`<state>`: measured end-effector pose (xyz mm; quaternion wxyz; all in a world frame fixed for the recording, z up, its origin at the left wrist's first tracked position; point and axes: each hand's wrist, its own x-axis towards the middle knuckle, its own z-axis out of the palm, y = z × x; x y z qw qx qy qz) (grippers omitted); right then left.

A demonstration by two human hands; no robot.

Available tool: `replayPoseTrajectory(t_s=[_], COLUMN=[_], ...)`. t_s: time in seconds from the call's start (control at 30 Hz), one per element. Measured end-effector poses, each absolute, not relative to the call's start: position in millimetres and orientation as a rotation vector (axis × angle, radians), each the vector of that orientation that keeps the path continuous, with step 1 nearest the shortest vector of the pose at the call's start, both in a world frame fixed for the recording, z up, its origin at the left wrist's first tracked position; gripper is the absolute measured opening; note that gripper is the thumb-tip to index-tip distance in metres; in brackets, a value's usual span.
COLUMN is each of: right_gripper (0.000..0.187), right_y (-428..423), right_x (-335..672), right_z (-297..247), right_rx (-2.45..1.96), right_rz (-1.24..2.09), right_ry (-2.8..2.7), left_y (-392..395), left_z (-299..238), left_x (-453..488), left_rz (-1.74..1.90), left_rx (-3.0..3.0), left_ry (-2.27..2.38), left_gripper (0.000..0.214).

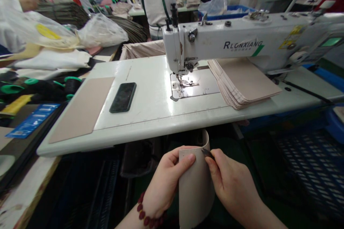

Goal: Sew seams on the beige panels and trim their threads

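Note:
My left hand [168, 175], with a dark red bead bracelet at the wrist, pinches a beige fabric panel [193, 196] near its upper edge, thumb on the near face. The panel curls over at the top right and hangs down in front of the table's edge. My right hand [231, 179] is closed around small dark thread snips [207, 153], mostly hidden by the fingers. Their pointed tip meets the panel's top edge. Beyond the hands, the lit needle area of a white sewing machine [180, 80] has no panel under it.
On the white sewing table [150, 114] lie a dark phone [123, 97], a flat beige panel [83, 109] and a stack of beige panels [247, 82]. Thread spools [72, 87] and plastic bags stand left. A blue crate [314, 171] is at lower right. People are behind.

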<state>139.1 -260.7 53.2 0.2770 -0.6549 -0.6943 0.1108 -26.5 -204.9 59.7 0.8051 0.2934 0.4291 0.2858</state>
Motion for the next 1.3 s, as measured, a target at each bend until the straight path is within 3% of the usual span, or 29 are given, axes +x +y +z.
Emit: replayPoseTrajectory(t_s=[1.3], right_gripper=[0.028], right_y=[-261.3], right_x=[136.2], right_z=[55.8], right_rx=[-1.781], right_rz=[0.248], right_ry=[-1.869], left_y=[-207.0], left_z=[61.9], left_x=[-23.4], left_rz=[0.626], left_rx=[0.564], left_ry=[0.885], left_gripper=[0.035])
